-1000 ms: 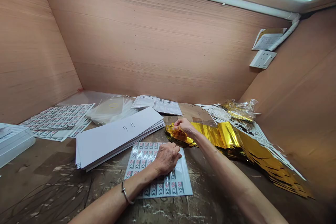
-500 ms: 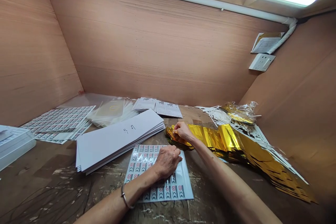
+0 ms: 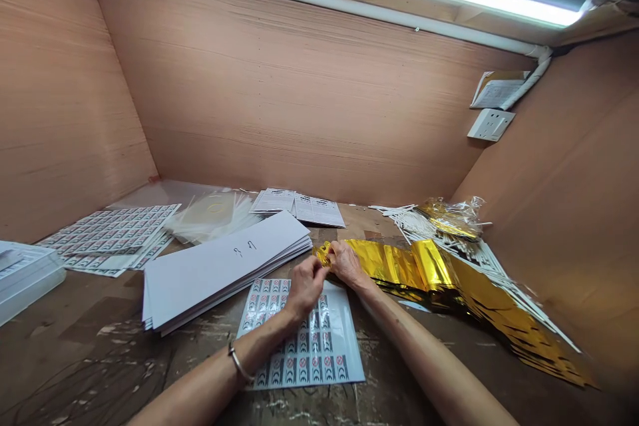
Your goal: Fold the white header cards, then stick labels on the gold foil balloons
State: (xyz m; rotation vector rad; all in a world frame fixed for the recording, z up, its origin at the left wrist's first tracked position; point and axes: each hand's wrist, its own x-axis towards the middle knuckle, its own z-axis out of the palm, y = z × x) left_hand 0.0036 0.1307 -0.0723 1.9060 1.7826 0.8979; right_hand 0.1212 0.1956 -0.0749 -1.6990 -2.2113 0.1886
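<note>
My left hand (image 3: 305, 285) is closed in a pinch at the crumpled left end of the flat gold foil pieces (image 3: 384, 259); what lies between its fingertips is too small to make out. Touching it is my right hand (image 3: 346, 262), whose fingers are bent down on that same foil end and grip it. Beneath my left wrist lies a sticker sheet (image 3: 327, 343) printed with rows of CE marks and red prohibition signs. Part of its upper right area is bare backing. The foil fans out to the right in an overlapping row.
A stack of white cards (image 3: 219, 273) lies left of the sticker sheet. Behind are clear plastic bags (image 3: 210, 213), printed leaflets (image 3: 319, 210) and more sticker sheets (image 3: 110, 229). White sticks (image 3: 519, 299) lie along the right wall. A clear plastic box (image 3: 27, 279) stands far left.
My left hand has lifted off the sticker sheet and moved up to the foil end, meeting my right hand. My right hand has lowered slightly over the foil. The view has tilted a little.
</note>
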